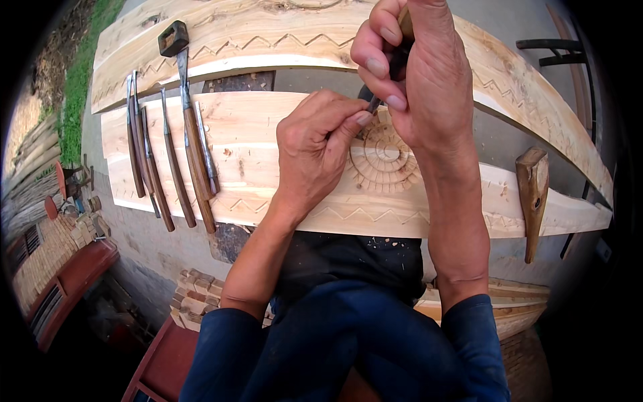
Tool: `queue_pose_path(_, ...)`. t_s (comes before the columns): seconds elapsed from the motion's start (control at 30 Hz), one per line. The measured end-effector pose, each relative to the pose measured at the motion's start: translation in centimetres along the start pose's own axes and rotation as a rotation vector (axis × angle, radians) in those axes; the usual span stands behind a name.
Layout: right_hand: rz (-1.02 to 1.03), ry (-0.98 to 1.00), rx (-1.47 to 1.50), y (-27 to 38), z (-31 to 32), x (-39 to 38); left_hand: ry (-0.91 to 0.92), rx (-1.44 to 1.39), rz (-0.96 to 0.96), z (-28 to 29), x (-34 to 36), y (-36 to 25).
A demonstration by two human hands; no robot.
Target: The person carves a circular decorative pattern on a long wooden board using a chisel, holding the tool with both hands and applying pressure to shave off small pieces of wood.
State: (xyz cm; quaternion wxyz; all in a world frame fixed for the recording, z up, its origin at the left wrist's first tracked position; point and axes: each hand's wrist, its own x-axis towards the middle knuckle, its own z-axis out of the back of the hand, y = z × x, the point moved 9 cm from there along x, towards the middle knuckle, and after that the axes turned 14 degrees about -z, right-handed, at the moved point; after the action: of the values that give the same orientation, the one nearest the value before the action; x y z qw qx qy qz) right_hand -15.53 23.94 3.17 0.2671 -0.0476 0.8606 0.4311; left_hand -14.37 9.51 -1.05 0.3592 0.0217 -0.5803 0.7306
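Observation:
My right hand (435, 87) is raised over the near plank (254, 161), its fingers wrapped round the handle of a carving chisel (406, 23). Lower on the same tool, my left hand (315, 144) pinches the dark metal shaft between thumb and fingers. The chisel's cutting tip is hidden behind my hands. Just below them, a round carved rosette (392, 161) with rings of petals shows in the pale wood, partly covered by my right wrist. Small wood chips lie around it. A zigzag line (355, 213) is cut along the plank's near edge.
Several wood-handled chisels (175, 171) lie side by side on the plank's left. A wooden mallet-like block (532, 194) rests at the right. Beyond is a second zigzag-carved plank (221, 43), with a dark square-headed tool (174, 39) overlapping its edge. Wood blocks (194, 298) are stacked lower left.

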Motion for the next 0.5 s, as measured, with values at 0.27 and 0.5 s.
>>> queue_pose_path(0.27, 0.086, -0.023, 0.034, 0.3, 0.4, -0.7, 0.036, 0.015, 0.002, -0.2, 0.1, -0.1)
queue_pose_path(0.5, 0.156, -0.011, 0.203, 0.0, 1.5, -1.0, 0.05, 0.029, -0.06, -0.8, 0.2, -0.1)
